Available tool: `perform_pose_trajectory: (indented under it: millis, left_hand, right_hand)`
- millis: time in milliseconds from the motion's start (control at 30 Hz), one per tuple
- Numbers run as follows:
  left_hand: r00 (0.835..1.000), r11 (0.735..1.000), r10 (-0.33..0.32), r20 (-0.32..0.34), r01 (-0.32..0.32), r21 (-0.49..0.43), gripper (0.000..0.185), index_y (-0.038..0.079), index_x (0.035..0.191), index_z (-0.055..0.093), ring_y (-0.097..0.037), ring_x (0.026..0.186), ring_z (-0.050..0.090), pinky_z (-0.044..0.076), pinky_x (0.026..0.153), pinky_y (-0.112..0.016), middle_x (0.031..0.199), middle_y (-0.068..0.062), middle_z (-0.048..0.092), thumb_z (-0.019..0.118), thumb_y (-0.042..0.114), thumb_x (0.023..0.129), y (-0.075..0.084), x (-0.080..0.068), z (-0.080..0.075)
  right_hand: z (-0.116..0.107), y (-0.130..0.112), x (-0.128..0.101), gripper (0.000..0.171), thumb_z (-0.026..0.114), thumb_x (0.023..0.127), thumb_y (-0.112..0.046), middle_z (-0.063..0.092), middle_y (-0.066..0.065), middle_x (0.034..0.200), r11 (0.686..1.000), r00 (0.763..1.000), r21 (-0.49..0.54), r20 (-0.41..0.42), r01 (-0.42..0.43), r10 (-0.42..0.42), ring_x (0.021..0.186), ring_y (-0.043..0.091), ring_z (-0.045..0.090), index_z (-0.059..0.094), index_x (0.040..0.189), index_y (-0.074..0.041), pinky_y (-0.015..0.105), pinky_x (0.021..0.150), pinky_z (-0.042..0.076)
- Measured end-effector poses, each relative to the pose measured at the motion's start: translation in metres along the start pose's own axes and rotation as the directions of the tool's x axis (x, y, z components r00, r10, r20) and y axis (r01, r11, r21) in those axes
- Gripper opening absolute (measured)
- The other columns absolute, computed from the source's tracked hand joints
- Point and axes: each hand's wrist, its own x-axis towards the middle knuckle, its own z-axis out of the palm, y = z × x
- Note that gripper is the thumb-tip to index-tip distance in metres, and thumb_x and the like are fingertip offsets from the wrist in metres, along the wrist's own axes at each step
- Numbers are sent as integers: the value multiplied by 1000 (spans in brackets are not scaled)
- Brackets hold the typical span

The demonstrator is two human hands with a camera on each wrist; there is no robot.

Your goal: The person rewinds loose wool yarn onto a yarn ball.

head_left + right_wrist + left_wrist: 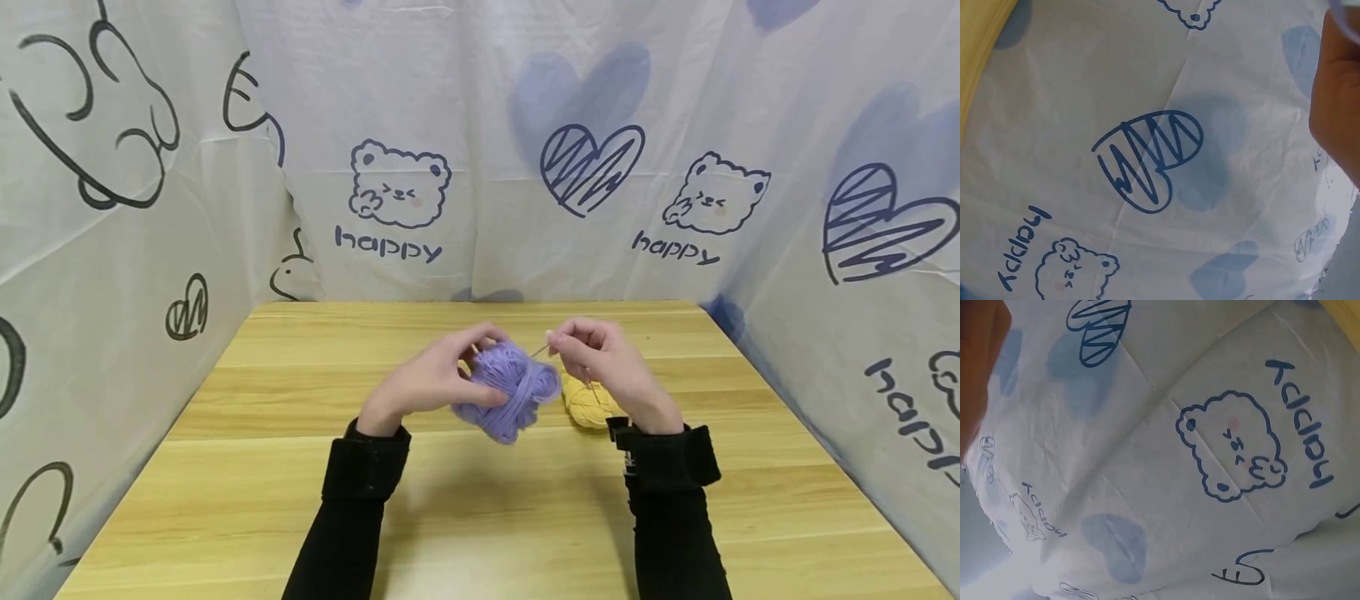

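A loose purple yarn ball point(510, 387) is held just above the wooden table point(300, 492) at its middle. My left hand point(438, 379) grips the ball from the left, fingers curled over its top and thumb against its front. My right hand point(600, 358) pinches a thin purple strand point(540, 352) that runs from the ball's upper right. A yellow yarn ball point(588, 402) lies on the table under the right hand, partly hidden by it. Both wrist views look at the printed cloth; only an edge of each hand shows in them.
White cloth printed with bears, hearts and "happy" point(480, 150) walls the table on the back, left and right. Black sleeves point(660, 467) cover both forearms. Bare wood stretches along the table's near side and far edge.
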Motion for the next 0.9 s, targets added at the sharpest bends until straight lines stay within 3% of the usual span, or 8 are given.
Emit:
perform_pose_trajectory:
  millis: [133, 300, 433, 500, 633, 767, 900]
  left_hand:
    - [987, 996, -83, -141, 85, 10, 53, 14, 121, 52, -22, 89, 57, 56, 70, -31, 106, -10, 59, 78, 20, 76, -1, 1, 1]
    - [934, 985, -165, -316, 141, -97, 52, 14, 119, 47, -25, 94, 59, 56, 74, -33, 110, -10, 56, 78, 22, 78, 0, 2, 0]
    - [885, 964, -198, -422, 97, -249, 52, 13, 120, 45, -26, 100, 60, 57, 81, -35, 115, -10, 53, 77, 21, 79, 2, 1, -2]
    - [872, 942, -193, -450, 36, -333, 53, 11, 122, 43, -27, 103, 61, 57, 84, -37, 118, -12, 52, 76, 17, 81, 3, 0, -3]
    - [868, 896, -173, -465, -57, -440, 53, 9, 124, 41, -27, 105, 62, 57, 88, -39, 120, -13, 50, 72, 12, 83, 2, -1, -5]
    - [871, 872, -158, -466, -98, -479, 51, 11, 125, 41, -27, 106, 62, 57, 89, -39, 122, -13, 50, 70, 11, 84, -1, -3, -6]
    - [894, 858, -147, -424, -98, -504, 50, 12, 126, 43, -26, 102, 64, 58, 86, -38, 122, -13, 53, 69, 12, 84, -4, -5, -8]
  right_hand:
    - [7, -9, -3, 23, 58, 96, -24, 54, -2, 64, 999, 999, -11, -12, 41, -41, 51, 9, 43, 65, 101, -2, 23, 43, 37]
    - [17, -17, -5, 22, 57, 97, -20, 59, 3, 67, 995, 993, -25, 73, 96, -94, 49, 16, 48, 65, 103, 0, 27, 41, 43]
    - [23, -17, -4, 18, 58, 96, -18, 62, 9, 68, 994, 984, -22, 144, 109, -105, 48, 20, 52, 67, 99, -3, 29, 40, 45]
    - [25, -15, -3, 17, 58, 96, -18, 63, 13, 69, 993, 979, -29, 178, 111, -104, 47, 19, 54, 68, 98, -4, 30, 40, 45]
    - [28, -9, 2, 16, 59, 95, -17, 64, 19, 71, 992, 971, -55, 220, 113, -98, 47, 18, 56, 69, 96, -4, 29, 39, 44]
    - [28, -1, 7, 17, 61, 94, -17, 66, 11, 70, 994, 972, -60, 223, 89, -73, 49, 16, 56, 70, 94, -3, 26, 40, 44]
    - [25, 8, 11, 18, 60, 94, -13, 67, 9, 71, 997, 975, -31, 215, 70, -62, 51, 18, 57, 69, 98, 2, 25, 43, 45]
